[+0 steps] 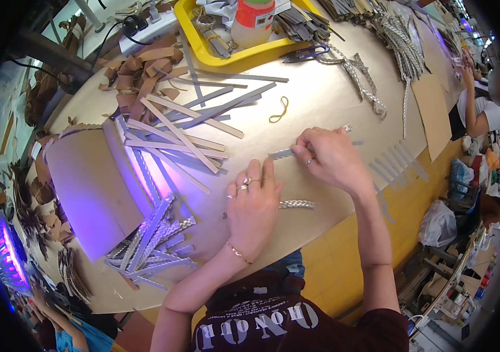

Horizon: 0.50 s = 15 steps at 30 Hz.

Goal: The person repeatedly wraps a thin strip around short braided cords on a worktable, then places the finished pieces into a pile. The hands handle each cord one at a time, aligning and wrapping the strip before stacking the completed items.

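My right hand point(329, 157) is closed in a pinch on a short grey braided strip point(283, 154) that lies on the paper-covered table. My left hand point(253, 202) lies palm down, fingers extended, its index fingertip at the strip's left end. A pale tip point(347, 128) shows beyond the right hand; whether it belongs to the same strip is hidden. Under my left hand lies a second silvery braided piece point(297, 204), its right part sticking out. Ahead of the hands rests a small yellow rubber band point(279, 110).
Loose flat grey and tan strips point(203, 126) spread left of the hands, with braided pieces point(150, 243) piled nearer. A curved brown panel point(94, 188) stands by a purple glow. Beyond are a yellow tray point(220, 61), snips point(307, 53) and braided cords point(399, 47). Grey strips point(399, 164) hang along the right edge.
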### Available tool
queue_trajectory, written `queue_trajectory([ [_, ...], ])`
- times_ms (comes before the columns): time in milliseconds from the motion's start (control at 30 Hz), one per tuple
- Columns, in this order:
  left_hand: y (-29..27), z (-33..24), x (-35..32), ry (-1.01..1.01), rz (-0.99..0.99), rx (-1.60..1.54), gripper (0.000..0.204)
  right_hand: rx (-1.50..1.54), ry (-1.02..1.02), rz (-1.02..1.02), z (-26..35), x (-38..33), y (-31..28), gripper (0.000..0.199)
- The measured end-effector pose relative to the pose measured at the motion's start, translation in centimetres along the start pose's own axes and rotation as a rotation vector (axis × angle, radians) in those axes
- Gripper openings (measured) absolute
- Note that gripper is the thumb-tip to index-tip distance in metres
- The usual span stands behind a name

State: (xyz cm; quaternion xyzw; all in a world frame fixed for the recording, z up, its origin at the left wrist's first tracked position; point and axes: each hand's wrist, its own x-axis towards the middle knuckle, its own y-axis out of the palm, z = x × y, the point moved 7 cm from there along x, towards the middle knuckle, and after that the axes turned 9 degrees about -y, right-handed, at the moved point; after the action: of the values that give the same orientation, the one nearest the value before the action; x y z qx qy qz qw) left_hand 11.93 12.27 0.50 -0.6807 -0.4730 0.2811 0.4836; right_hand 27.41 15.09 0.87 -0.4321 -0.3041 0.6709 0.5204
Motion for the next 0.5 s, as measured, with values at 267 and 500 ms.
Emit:
queue_trajectory([
  [267,-1.7,0.7,-3.3,0.056,0.075,-0.039,0.063,0.097,-0.038,-0.014,2.3,-0.1,1.4,0.017],
  [500,-0.9,0.9,-5.3,-0.011,0.256,-0.175,0.077,0.119,-0.155,0.076,5.5,-0.3,3.1,0.017],
])
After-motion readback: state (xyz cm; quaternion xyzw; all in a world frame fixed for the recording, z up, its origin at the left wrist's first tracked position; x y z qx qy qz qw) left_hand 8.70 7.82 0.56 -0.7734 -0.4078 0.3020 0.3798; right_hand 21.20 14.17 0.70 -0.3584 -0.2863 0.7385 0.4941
